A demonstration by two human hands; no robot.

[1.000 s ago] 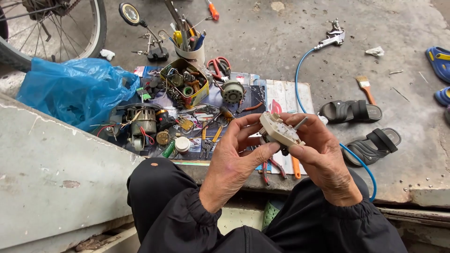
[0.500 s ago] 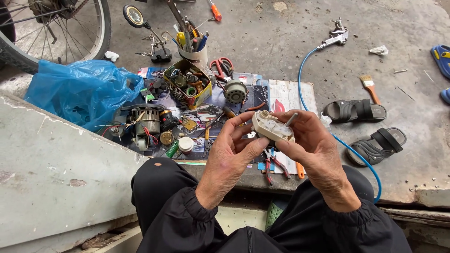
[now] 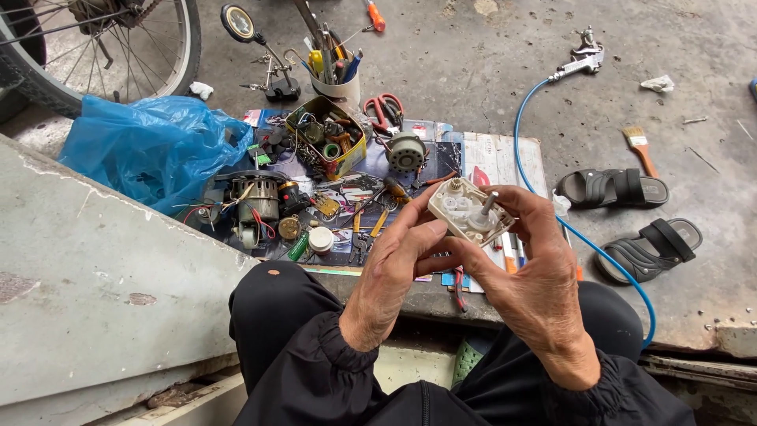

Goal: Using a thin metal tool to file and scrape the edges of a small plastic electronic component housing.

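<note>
Both hands (image 3: 473,260) closed around white gear housing (image 3: 469,210)

Your left hand (image 3: 394,272) and right hand (image 3: 532,272) are bare: no gloves, rings or watch visible. Both show deep creases and raised veins across the backs, with short nails. Your sleeves are black, of a thin, slightly shiny fabric, each ending in a gathered elastic cuff that sits at the wrist, directly below its hand. Below the cuffs, your trousers are black as well, with one small pale spot on the left knee.
</note>
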